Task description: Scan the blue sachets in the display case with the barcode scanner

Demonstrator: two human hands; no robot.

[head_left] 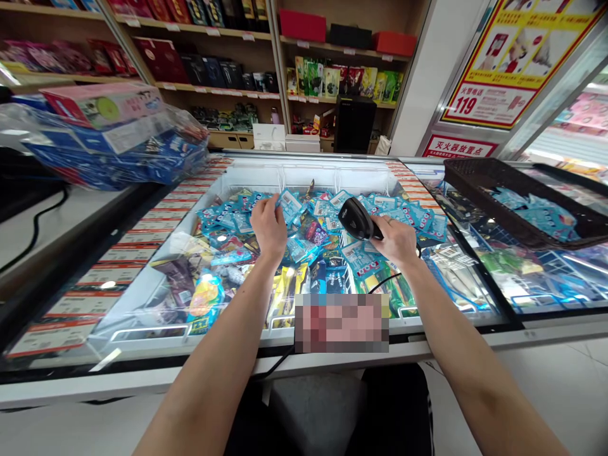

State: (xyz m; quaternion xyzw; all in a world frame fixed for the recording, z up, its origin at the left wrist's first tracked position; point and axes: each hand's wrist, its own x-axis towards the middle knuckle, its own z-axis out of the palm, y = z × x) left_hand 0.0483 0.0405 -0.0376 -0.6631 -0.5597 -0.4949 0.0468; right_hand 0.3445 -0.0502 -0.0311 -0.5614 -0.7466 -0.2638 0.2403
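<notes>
Held in my right hand (396,239) is a black handheld barcode scanner (356,218), its head pointing left above the small blue packets. My left hand (269,227) has its fingers curled and pinched at the edge of a blue packet (289,205) with a printed barcode label; the fingertips are partly hidden. More blue packets (420,216) lie spread in a loose band across the glass top (137,310) of a chest freezer, around both hands. The scanner's black cable (384,282) runs down from my right hand.
A brown basket (536,240) with blue packets stands at the right. Plastic-wrapped boxes (114,139) are piled at the left. Wrapped frozen goods (287,288) show through the glass. Behind the freezer are stocked shelves (228,95). A blurred patch (342,323) covers the front edge.
</notes>
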